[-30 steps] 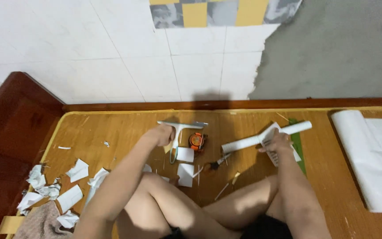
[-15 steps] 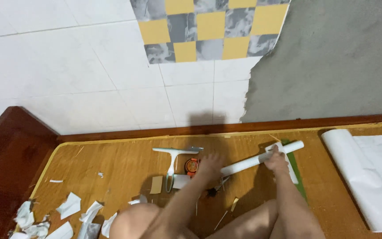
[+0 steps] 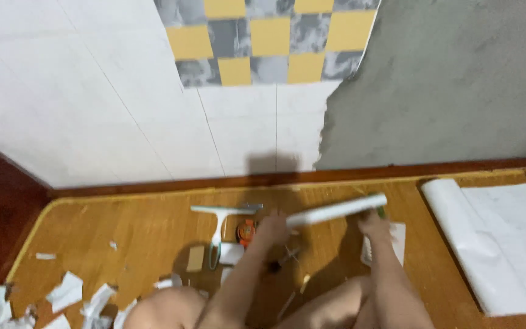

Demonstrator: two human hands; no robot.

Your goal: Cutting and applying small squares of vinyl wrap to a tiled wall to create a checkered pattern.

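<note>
Wooden floor — both hands hold white roll | squeegee beside

blurred fingers, paper roll cropped

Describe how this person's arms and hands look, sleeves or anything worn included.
Both forearms are bare, with no sleeve visible. The left hand and the right hand look bare, with no glove, watch or ring visible, though motion blur hides fine detail. The upper arms are out of view.

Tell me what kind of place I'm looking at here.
Likely a room being re-covered: white wall sheeting stops beside bare grey plaster, with a white roll, squeegee and paper scraps lying around.
</note>
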